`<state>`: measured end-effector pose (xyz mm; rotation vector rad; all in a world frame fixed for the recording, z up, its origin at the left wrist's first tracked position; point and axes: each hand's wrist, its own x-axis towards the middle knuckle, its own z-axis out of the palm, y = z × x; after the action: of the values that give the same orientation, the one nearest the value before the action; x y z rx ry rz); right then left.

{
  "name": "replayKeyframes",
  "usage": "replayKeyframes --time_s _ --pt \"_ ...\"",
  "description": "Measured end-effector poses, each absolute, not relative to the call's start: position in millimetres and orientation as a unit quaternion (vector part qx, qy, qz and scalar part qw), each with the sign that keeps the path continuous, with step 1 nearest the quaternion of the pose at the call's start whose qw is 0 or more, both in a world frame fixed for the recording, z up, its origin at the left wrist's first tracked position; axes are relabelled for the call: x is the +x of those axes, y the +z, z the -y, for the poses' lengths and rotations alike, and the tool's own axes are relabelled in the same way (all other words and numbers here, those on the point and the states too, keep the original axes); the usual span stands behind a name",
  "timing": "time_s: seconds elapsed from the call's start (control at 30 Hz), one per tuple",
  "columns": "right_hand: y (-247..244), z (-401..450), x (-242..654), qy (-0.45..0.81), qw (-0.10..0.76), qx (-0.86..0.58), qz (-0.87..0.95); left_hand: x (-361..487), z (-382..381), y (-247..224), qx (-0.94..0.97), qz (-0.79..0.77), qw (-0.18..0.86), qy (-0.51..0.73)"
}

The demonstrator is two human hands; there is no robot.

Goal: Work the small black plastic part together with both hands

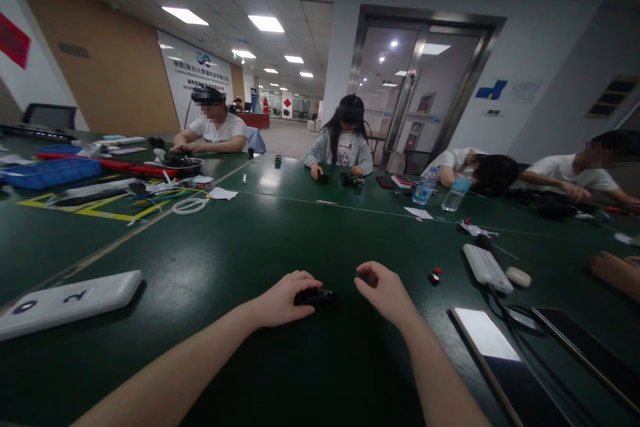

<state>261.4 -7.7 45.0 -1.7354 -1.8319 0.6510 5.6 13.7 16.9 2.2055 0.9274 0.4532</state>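
A small black object (320,297) lies on the dark green table (210,373), and my left hand (286,298) grips its left end between fingers and thumb. To the right of it is my right hand (383,288), raised slightly, its fingers curved and apart from the thumb. Something small and dark shows near the fingertips of that hand, too blurred to name. A small red and silver item (435,275) sits on the table to the right of my right hand.
At the left lies a white device marked 2 (75,303). On the right are a phone (487,333), a white power bank (487,268) with a black cable, and bottles (457,191). Blue trays (53,173) stand far left. Several people sit around the table.
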Motion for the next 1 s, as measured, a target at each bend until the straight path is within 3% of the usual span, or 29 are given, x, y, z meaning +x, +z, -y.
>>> replayKeyframes --time_s 1.0 --pt "41.5 6.5 257.3 0.265 0.214 -0.660 0.670 6.5 -14.9 16.7 0.851 -0.356 0.343 0.177"
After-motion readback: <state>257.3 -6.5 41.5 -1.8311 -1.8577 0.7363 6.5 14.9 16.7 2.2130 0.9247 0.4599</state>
